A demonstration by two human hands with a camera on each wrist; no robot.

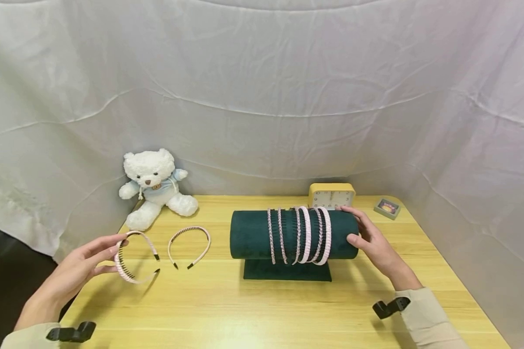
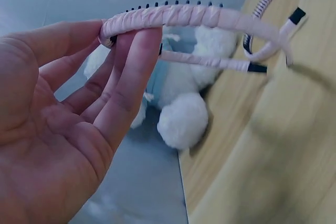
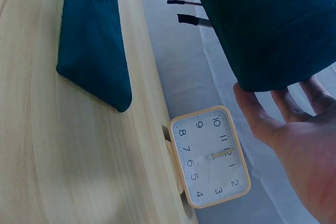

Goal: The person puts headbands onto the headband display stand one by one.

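Observation:
Between thumb and fingers my left hand [image 1: 89, 259] pinches a pale pink wrapped headband [image 2: 184, 16] with dark inner teeth and black tips, held above the table at the left. A second pink headband [image 1: 207, 237] lies on the table just right of it. My right hand [image 1: 375, 247] grips the right end of a dark green velvet headband stand [image 1: 250, 235], thumb on the front and fingers round the back. Several pink headbands [image 1: 328, 237], some thin and twisted, others wider, hang round the roll. In the right wrist view their black tips [image 3: 194, 20] stick out behind the roll.
A white teddy bear [image 1: 157, 191] in a blue top sits at the back left. Behind the stand is a yellow clock [image 1: 332, 188], and a small grey box [image 1: 387, 208] lies at the back right. Grey cloth [image 1: 262, 97] hangs round the wooden table [image 1: 209, 310].

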